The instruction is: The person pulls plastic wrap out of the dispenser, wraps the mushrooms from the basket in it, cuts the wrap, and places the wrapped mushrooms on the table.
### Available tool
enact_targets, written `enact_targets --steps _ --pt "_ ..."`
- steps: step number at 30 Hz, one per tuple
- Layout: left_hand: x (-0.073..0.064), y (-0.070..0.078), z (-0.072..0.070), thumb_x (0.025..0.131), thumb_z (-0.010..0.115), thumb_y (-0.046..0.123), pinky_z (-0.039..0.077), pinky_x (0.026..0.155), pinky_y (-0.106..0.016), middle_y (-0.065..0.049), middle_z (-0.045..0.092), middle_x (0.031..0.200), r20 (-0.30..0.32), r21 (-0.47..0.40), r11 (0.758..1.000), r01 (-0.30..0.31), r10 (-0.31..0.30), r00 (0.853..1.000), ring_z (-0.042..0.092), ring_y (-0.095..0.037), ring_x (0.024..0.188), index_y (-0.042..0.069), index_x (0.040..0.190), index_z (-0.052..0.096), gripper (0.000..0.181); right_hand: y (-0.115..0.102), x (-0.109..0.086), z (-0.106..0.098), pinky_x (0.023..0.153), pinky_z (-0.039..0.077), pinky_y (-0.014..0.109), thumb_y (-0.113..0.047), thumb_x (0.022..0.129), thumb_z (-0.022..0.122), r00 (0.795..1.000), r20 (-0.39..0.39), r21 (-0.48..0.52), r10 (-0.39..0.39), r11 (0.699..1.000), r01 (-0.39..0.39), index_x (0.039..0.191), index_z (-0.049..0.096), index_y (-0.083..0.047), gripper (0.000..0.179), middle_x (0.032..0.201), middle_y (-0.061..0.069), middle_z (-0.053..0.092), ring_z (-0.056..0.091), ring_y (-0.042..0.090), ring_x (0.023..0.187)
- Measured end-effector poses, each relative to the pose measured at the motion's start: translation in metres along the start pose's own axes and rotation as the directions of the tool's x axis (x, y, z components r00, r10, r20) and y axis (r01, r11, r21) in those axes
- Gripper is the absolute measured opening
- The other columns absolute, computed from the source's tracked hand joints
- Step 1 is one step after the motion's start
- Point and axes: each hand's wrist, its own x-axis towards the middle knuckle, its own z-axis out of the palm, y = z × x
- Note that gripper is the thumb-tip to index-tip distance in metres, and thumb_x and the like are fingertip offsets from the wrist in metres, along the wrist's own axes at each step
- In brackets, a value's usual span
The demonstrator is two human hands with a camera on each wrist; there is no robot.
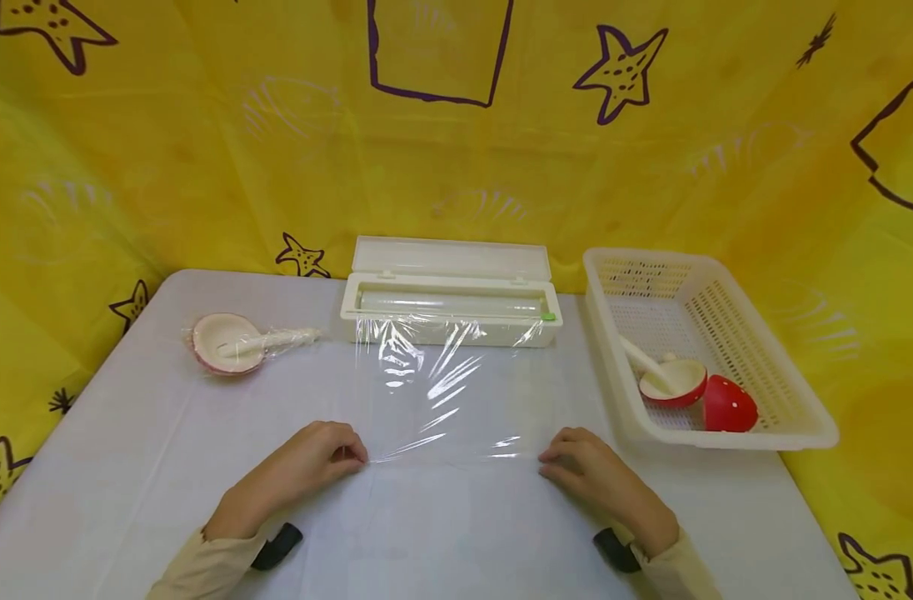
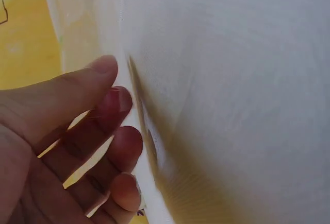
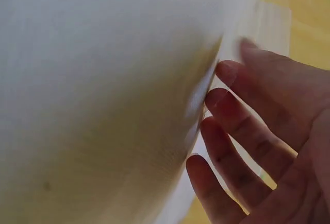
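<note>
A clear sheet of cling film [image 1: 434,392] stretches from a white dispenser box [image 1: 449,331] toward the person. At its near left corner, my left hand [image 1: 306,467] pinches the film between thumb and fingers. The right hand [image 1: 602,479] holds the near right corner the same way, low over the table. In the left wrist view, the left thumb [image 2: 100,69] lies close to the forefinger, beside the white tabletop. The right wrist view shows the right fingers [image 3: 227,131] spread a little, with the film faint across them. Inside the box lies the film roll [image 1: 452,302].
To the left lies a ladle-shaped spoon [image 1: 227,358] wrapped in film. A white plastic basket [image 1: 726,437] at the right holds a red-and-white spoon [image 1: 674,383] and a red dotted piece [image 1: 729,406]. The dispenser's lid [image 1: 452,258] stands raised before a yellow patterned curtain [image 1: 464,167].
</note>
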Motion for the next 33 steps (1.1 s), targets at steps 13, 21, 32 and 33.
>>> enact_targets --steps 13,21,32,33 --pt "0.0089 -0.0005 0.0008 0.092 0.069 0.017 0.049 0.070 -0.021 0.013 0.067 0.080 0.037 0.029 0.994 0.102 -0.103 0.994 0.053 0.004 0.074 0.016 0.087 0.074 0.007 0.0037 0.0039 0.0008 0.079 0.053 0.033 -0.005 0.077 0.081 1.000 0.007 -0.040 -0.012 0.999 0.013 0.087 0.075 -0.013 0.014 0.084 -0.007 0.069 0.062 0.013 0.083" --pt "0.0094 0.0021 0.0015 0.090 0.072 0.018 0.046 0.065 -0.020 0.015 0.061 0.074 0.048 0.007 0.992 0.128 -0.129 0.991 0.051 0.004 0.069 0.019 0.085 0.068 0.006 0.0025 0.0039 0.0008 0.078 0.053 0.032 -0.005 0.076 0.081 1.000 0.001 -0.018 -0.005 1.000 0.005 0.087 0.074 -0.013 0.015 0.085 -0.007 0.067 0.061 0.012 0.084" --pt "0.0097 0.0000 0.0006 0.086 0.074 0.011 0.045 0.065 -0.020 0.015 0.058 0.072 0.056 0.062 0.993 0.099 -0.103 0.993 0.048 0.004 0.068 0.018 0.082 0.068 0.011 -0.0037 0.0036 -0.0022 0.077 0.053 0.030 -0.007 0.079 0.081 0.999 0.024 -0.024 0.045 0.999 -0.045 0.083 0.076 -0.017 0.011 0.084 -0.011 0.066 0.061 0.010 0.083" --pt "0.0096 -0.0003 0.0008 0.086 0.074 0.011 0.044 0.064 -0.020 0.014 0.058 0.071 0.065 0.049 0.993 0.106 -0.110 0.992 0.047 0.004 0.068 0.018 0.082 0.068 0.010 -0.0043 0.0034 -0.0027 0.077 0.053 0.030 -0.008 0.079 0.081 0.998 0.026 -0.027 0.052 0.998 -0.051 0.083 0.076 -0.017 0.011 0.084 -0.011 0.066 0.061 0.010 0.083"
